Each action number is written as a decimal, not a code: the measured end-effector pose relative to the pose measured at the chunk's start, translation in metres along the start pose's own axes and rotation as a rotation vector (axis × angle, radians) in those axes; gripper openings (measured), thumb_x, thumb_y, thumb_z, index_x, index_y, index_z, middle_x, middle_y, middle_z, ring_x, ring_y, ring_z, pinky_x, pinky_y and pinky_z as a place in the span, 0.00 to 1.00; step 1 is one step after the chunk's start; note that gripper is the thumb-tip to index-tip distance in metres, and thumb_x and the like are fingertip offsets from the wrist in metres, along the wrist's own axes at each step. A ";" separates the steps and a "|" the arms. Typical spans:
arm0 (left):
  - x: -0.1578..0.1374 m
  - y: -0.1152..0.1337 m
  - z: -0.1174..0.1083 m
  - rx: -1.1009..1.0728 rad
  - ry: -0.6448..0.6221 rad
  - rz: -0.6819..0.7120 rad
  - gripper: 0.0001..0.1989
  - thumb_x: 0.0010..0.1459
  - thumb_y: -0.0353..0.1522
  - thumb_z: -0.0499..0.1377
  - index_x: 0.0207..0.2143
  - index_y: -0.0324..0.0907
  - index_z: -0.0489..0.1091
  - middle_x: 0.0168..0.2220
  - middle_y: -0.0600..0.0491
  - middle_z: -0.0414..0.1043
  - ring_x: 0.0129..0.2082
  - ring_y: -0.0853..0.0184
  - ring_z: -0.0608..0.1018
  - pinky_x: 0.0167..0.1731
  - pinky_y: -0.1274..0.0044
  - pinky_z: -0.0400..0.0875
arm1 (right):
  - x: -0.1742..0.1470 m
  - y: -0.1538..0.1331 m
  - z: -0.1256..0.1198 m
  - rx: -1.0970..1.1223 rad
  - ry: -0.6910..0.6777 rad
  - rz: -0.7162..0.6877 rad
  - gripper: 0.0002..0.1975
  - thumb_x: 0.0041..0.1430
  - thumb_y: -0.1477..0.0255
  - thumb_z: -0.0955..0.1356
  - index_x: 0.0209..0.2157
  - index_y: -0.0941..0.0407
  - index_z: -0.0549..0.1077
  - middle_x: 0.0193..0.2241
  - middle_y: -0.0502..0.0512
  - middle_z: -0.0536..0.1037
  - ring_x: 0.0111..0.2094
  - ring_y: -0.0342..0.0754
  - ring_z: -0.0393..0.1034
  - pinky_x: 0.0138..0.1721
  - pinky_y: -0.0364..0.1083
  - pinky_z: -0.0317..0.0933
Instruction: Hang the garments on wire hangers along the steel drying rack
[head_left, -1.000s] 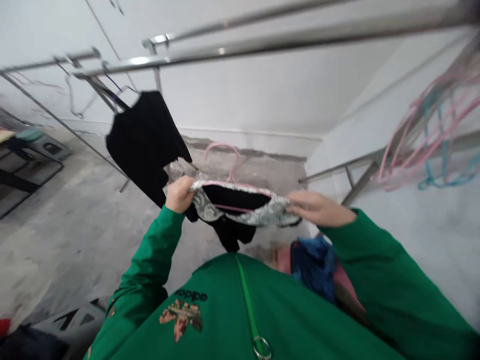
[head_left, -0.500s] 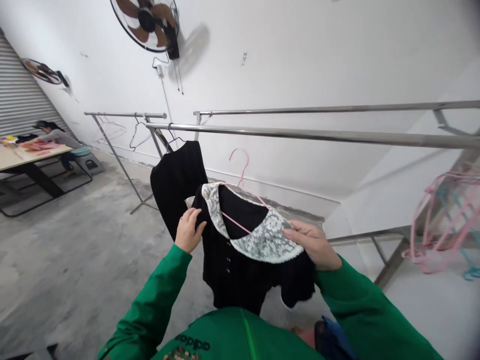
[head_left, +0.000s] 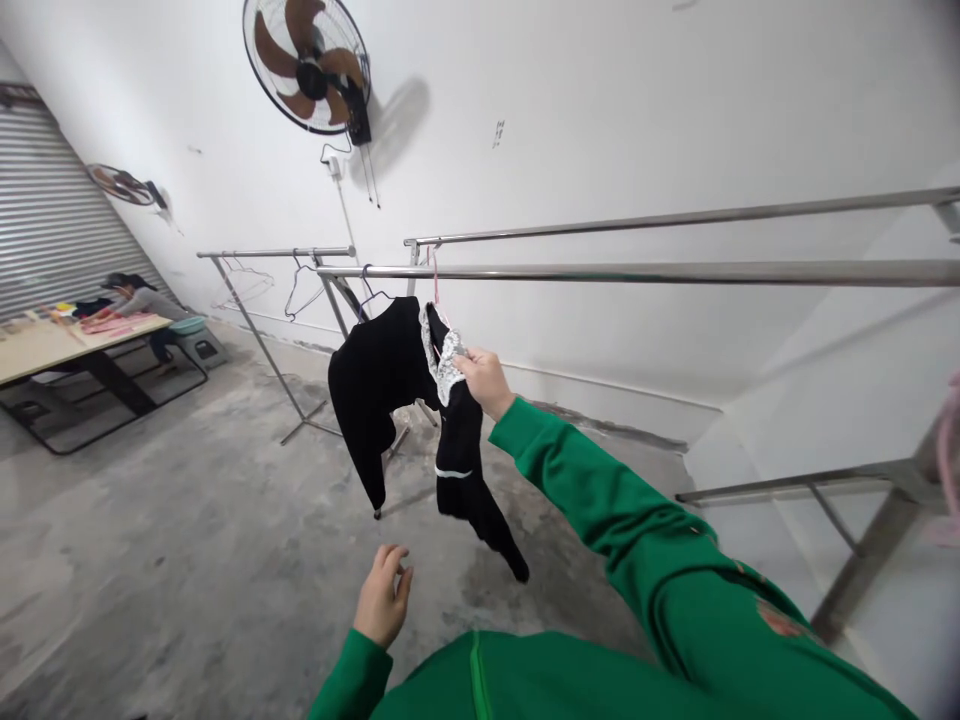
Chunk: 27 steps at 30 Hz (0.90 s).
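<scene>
A black garment with a white lace collar [head_left: 459,425] hangs on a pink hanger [head_left: 436,292] whose hook reaches the front metal rail [head_left: 570,273]. At the collar's right shoulder, my right hand [head_left: 486,380] is closed on the lace and cloth. The garment is turned nearly edge-on, with a long black sleeve or hem trailing down to the right. Just left of it, a plain black garment [head_left: 367,375] hangs from a dark hanger [head_left: 367,290]. My left hand [head_left: 384,595] floats low over the floor, holding nothing, with thumb and fingers apart.
Another rack [head_left: 259,345] with loose hangers [head_left: 300,290] stands behind on the left. A second rail [head_left: 675,220] runs along the wall. Pink hangers [head_left: 949,450] show at the right edge. A person [head_left: 142,300] sits at a table [head_left: 45,350] far left. Wall fans [head_left: 307,75] are overhead.
The lace-collared garment has moved away from my body to the rail, beside the plain black garment, and turned sideways. My left hand has let go and dropped; my right hand still grips the collar.
</scene>
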<state>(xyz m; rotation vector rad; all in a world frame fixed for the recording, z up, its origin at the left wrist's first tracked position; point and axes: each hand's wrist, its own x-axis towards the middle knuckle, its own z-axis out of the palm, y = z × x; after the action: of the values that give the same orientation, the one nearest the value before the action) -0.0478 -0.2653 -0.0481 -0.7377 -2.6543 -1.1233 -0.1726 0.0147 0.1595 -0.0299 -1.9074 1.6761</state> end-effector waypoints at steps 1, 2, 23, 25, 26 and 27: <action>-0.003 -0.004 -0.002 0.001 0.005 -0.019 0.13 0.60 0.36 0.48 0.39 0.41 0.70 0.41 0.43 0.72 0.32 0.65 0.79 0.37 0.72 0.77 | 0.009 0.005 0.010 -0.045 0.013 -0.008 0.12 0.48 0.63 0.62 0.20 0.56 0.58 0.18 0.46 0.57 0.23 0.39 0.51 0.26 0.42 0.47; -0.005 -0.007 -0.005 0.004 0.010 -0.037 0.14 0.60 0.37 0.48 0.39 0.41 0.70 0.40 0.43 0.72 0.31 0.65 0.79 0.36 0.72 0.77 | 0.016 0.009 0.019 -0.086 0.023 -0.014 0.12 0.50 0.64 0.62 0.20 0.56 0.57 0.18 0.46 0.56 0.23 0.40 0.51 0.26 0.42 0.46; -0.028 -0.039 -0.012 0.045 -0.098 -0.110 0.14 0.60 0.36 0.47 0.38 0.44 0.71 0.40 0.44 0.73 0.30 0.64 0.79 0.32 0.73 0.77 | 0.051 0.034 0.112 -0.319 0.098 0.124 0.11 0.60 0.72 0.61 0.23 0.55 0.60 0.25 0.52 0.66 0.29 0.45 0.59 0.35 0.45 0.54; -0.031 -0.040 -0.010 0.057 -0.132 -0.119 0.14 0.60 0.36 0.46 0.39 0.44 0.70 0.41 0.44 0.73 0.30 0.65 0.79 0.32 0.73 0.76 | 0.025 0.041 0.115 -0.264 0.102 0.083 0.07 0.61 0.67 0.61 0.31 0.56 0.65 0.31 0.54 0.69 0.32 0.46 0.63 0.38 0.45 0.57; -0.031 -0.040 -0.008 0.064 -0.158 -0.121 0.14 0.60 0.36 0.46 0.39 0.44 0.70 0.41 0.44 0.72 0.30 0.65 0.79 0.33 0.72 0.76 | 0.007 0.048 0.114 -0.225 0.116 0.038 0.10 0.61 0.64 0.62 0.37 0.56 0.66 0.34 0.56 0.70 0.34 0.46 0.64 0.40 0.46 0.59; -0.030 -0.040 -0.006 0.073 -0.187 -0.117 0.14 0.60 0.36 0.46 0.40 0.43 0.70 0.41 0.44 0.72 0.30 0.65 0.78 0.33 0.72 0.76 | -0.015 0.056 0.110 -0.190 0.128 -0.014 0.13 0.61 0.62 0.62 0.42 0.56 0.66 0.37 0.57 0.70 0.36 0.46 0.65 0.42 0.46 0.60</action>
<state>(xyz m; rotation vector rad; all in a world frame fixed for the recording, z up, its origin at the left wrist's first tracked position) -0.0421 -0.3052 -0.0792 -0.7153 -2.9120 -1.0236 -0.2289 -0.0787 0.0985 -0.1930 -1.9577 1.4432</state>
